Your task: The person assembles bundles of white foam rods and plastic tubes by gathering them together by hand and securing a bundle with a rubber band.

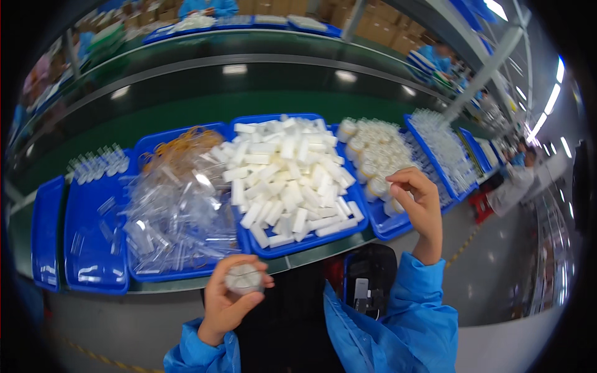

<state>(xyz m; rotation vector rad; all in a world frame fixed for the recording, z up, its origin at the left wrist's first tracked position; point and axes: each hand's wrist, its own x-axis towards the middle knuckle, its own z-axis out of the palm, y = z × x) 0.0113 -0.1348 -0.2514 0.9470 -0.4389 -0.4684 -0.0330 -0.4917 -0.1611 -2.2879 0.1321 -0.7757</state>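
My left hand [231, 298], low in front of the trays, is closed around a short round whitish piece [243, 279] whose top is divided into wedges. Over the front of the tray of round pieces, my right hand [418, 198] has its thumb and index finger bent together in a pinch; whatever is between the tips is too small to make out. Below it are white round pieces with yellowish rims [376, 149], packed close together. A heap of white rectangular blocks [289, 180] fills the blue tray [311, 248] between my hands.
Clear plastic sleeves [180, 217] and orange bands [186, 142] fill another blue tray. Farther left, a blue tray [93, 261] holds clear pieces. Clear tubes [441, 149] lie in the right tray. Behind runs a green conveyor [280, 87]; co-workers in blue [208, 7] stand beyond.
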